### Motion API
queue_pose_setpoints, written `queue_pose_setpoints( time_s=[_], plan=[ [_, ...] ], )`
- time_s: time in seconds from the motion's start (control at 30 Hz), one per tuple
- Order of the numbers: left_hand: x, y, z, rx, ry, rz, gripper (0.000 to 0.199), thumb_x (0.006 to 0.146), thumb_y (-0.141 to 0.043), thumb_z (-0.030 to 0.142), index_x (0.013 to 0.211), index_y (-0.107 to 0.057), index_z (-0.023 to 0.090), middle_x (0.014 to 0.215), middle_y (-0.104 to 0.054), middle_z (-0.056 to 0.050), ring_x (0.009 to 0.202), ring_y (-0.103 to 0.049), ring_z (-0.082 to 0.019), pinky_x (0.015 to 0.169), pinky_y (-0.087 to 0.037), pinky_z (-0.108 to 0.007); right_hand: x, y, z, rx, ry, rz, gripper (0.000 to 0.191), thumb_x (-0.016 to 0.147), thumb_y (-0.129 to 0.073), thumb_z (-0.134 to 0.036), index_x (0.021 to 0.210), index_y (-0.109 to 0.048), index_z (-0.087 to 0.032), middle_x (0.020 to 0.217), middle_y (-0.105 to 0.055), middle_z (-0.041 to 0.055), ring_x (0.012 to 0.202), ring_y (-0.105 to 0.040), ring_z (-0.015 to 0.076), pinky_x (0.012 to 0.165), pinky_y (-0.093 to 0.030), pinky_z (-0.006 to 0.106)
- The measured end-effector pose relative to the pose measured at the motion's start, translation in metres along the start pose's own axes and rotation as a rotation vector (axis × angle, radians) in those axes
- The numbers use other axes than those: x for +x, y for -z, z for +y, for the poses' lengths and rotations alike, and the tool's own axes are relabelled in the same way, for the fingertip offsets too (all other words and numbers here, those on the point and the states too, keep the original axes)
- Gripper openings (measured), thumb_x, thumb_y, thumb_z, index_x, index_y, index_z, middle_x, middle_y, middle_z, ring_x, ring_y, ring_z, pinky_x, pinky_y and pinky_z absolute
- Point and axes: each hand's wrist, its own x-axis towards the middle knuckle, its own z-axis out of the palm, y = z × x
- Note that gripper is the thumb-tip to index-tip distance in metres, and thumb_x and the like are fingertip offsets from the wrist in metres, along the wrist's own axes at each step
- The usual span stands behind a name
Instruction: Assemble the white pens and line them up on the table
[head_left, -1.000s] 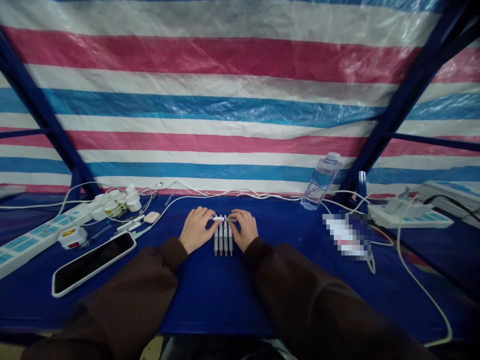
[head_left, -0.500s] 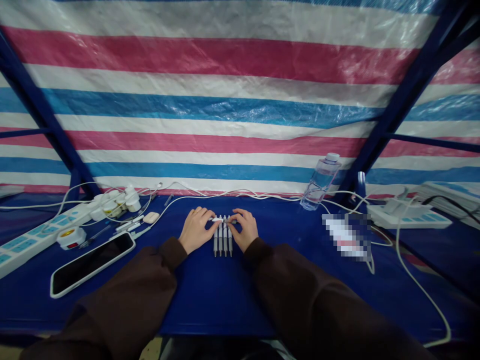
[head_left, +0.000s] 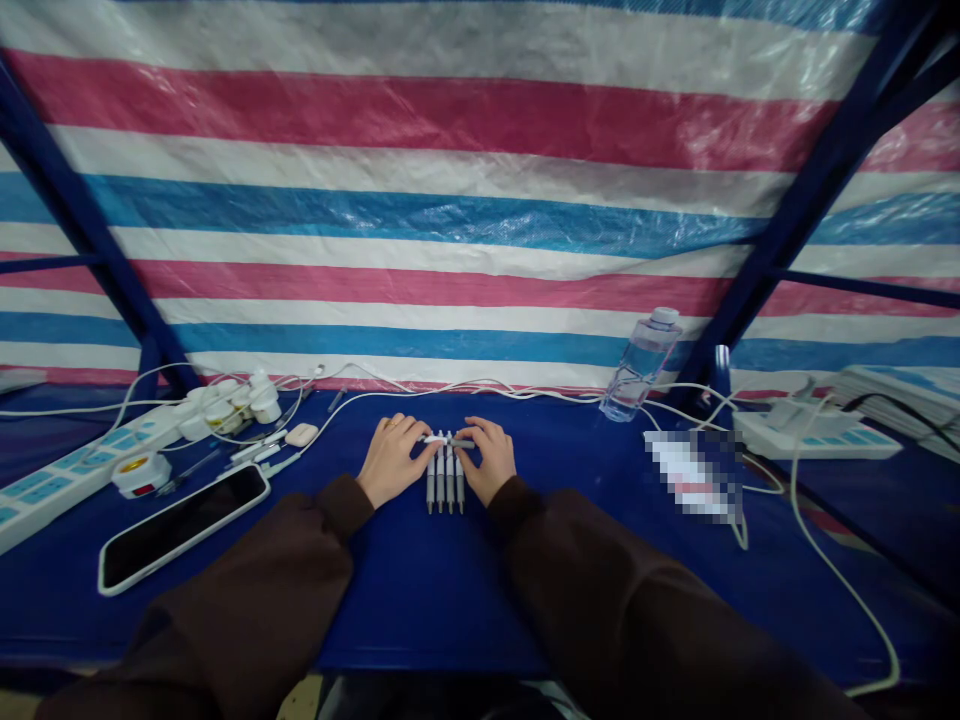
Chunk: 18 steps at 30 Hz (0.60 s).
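Observation:
Several white pens with grey grips (head_left: 450, 485) lie side by side on the blue tabletop (head_left: 435, 590), their tips toward me. Across their far ends runs one more pen (head_left: 461, 443), white at its left and grey at its right. My left hand (head_left: 396, 458) pinches the white end between thumb and fingers. On the other side my right hand (head_left: 489, 460) is closed on the grey end. Parts of this crosswise pen are hidden by my fingertips.
At left lie a phone (head_left: 184, 525), an earbud case (head_left: 301, 435) and a power strip (head_left: 60, 480) with chargers. A tilted-looking water bottle (head_left: 640, 368) stands at back right, near a blurred packet (head_left: 694, 475) and another power strip (head_left: 847, 440). Cables (head_left: 525, 393) run along the back.
The right fingers have shifted slightly, and more of the crosswise pen's grey end shows. The row of pens and my left hand stay nearly in place.

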Motion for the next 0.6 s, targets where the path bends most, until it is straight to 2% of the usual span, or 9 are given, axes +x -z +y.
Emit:
queue_pose_setpoints(
  time_s=[0.1,0.17,0.27,0.4,0.6],
  plan=[
    [0.0003,0.0009,0.0000,0.010,-0.014,0.007,0.024,0.088,-0.045,0.037,0.082,-0.059,0.018,0.080,-0.061,-0.004,0.080,-0.050,-0.019,0.074,-0.032,-0.034,0.0005,0.0011,-0.0020,0.007,0.002,-0.011,0.026,0.081,-0.057,-0.030,0.106,-0.058,-0.022,0.119,-0.057,0.0084,0.110,-0.049,0.0231,0.087,-0.035,0.037],
    [0.0002,0.0010,-0.0003,0.022,-0.035,0.005,0.024,0.089,-0.044,0.036,0.082,-0.058,0.018,0.081,-0.061,-0.004,0.080,-0.050,-0.019,0.075,-0.032,-0.034,0.0008,0.0006,-0.0026,0.000,0.037,-0.044,0.025,0.086,-0.051,-0.028,0.109,-0.058,-0.023,0.116,-0.060,0.0072,0.109,-0.050,0.0213,0.086,-0.034,0.036],
    [-0.0004,0.0000,-0.0011,0.054,-0.066,-0.010,0.025,0.090,-0.042,0.036,0.082,-0.058,0.018,0.080,-0.061,-0.005,0.079,-0.051,-0.019,0.075,-0.032,-0.034,0.0010,-0.0003,-0.0022,-0.018,0.085,-0.065,0.019,0.088,-0.048,-0.024,0.100,-0.062,-0.023,0.110,-0.064,0.0051,0.106,-0.052,0.0205,0.084,-0.032,0.036],
    [-0.0010,-0.0012,-0.0017,0.107,-0.082,-0.032,0.029,0.091,-0.040,0.038,0.082,-0.057,0.017,0.079,-0.062,-0.005,0.076,-0.051,-0.018,0.075,-0.031,-0.034,0.0009,0.0006,-0.0014,-0.014,0.110,-0.018,0.012,0.084,-0.054,-0.022,0.093,-0.063,-0.022,0.101,-0.067,0.0033,0.102,-0.053,0.0200,0.083,-0.031,0.035],
    [-0.0008,0.0011,-0.0020,0.158,-0.087,-0.059,0.034,0.093,-0.035,0.037,0.074,-0.056,0.017,0.069,-0.061,-0.004,0.071,-0.051,-0.018,0.074,-0.029,-0.034,0.0010,0.0027,-0.0006,0.043,0.056,0.071,0.014,0.077,-0.054,-0.009,0.080,-0.060,-0.021,0.084,-0.068,-0.0001,0.088,-0.058,0.0166,0.079,-0.031,0.032]
  ],
)
